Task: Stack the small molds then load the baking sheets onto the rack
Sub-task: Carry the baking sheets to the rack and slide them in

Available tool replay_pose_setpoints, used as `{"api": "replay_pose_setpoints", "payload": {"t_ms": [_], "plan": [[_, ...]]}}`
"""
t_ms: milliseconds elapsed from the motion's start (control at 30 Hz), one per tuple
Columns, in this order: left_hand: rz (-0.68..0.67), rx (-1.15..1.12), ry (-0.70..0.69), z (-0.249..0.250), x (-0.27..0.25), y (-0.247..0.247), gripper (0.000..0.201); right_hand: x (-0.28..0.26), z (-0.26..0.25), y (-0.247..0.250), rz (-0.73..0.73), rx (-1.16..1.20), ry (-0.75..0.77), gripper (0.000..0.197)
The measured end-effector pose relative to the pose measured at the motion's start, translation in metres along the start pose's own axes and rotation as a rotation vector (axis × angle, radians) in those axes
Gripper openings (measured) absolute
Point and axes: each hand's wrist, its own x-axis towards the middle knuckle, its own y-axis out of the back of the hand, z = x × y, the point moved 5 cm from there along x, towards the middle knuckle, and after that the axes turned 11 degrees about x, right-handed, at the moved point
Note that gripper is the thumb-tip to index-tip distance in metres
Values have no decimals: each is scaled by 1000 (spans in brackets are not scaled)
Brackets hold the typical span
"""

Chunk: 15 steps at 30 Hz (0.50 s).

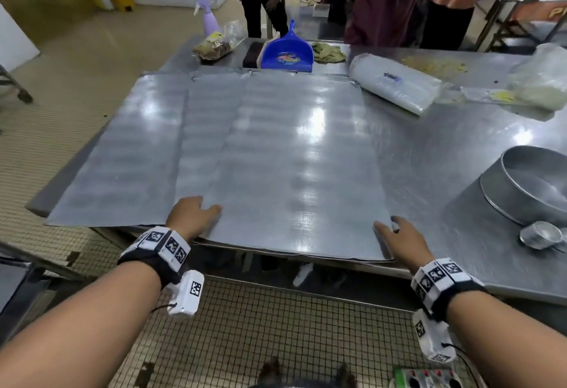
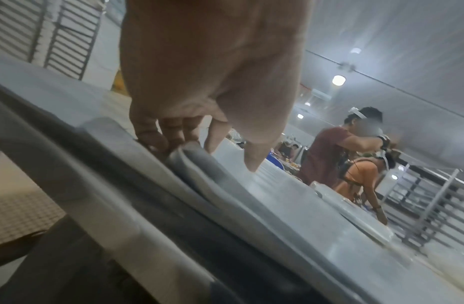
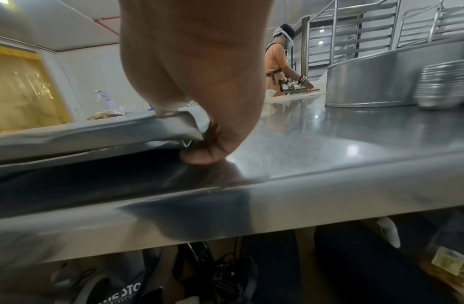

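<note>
Large flat baking sheets (image 1: 276,157) lie stacked on the steel table (image 1: 445,148), with another sheet (image 1: 122,154) beside them on the left, overhanging the table edge. My left hand (image 1: 196,212) holds the top sheet's near left corner. In the left wrist view its fingers (image 2: 152,137) curl at the sheet's edge (image 2: 199,164). My right hand (image 1: 399,234) pinches the near right corner. In the right wrist view that corner (image 3: 147,127) is raised a little off the table in my right hand (image 3: 207,144). Small metal molds (image 1: 540,235) sit at the right, stacked (image 3: 443,86).
A big round pan (image 1: 527,185) stands next to the molds. A blue dustpan (image 1: 288,53), cloths, plastic bags (image 1: 395,83) and a spray bottle (image 1: 208,19) line the far side. People stand behind the table. Tray racks (image 2: 433,201) stand at the back right, more racks (image 2: 56,37) at the left.
</note>
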Motion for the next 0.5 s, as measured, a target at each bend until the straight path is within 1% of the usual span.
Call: {"api": "replay_pose_setpoints", "payload": {"t_ms": [67, 167, 300, 400, 500], "plan": [[-3, -10, -9, 2, 2, 1, 40, 5, 3, -8, 11, 36, -9, 59], [-10, 29, -10, 2, 6, -3, 29, 13, 4, -11, 58, 106, -32, 56], [-43, -38, 0, 2, 14, -4, 25, 10, -10, 0, 73, 121, -11, 55], [-91, -90, 46, 0, 25, -6, 30, 11, -16, 9, 61, 186, 48, 46], [-116, -148, 58, 2, 31, -6, 38, 8, -23, 17, 51, 245, 92, 28]]}}
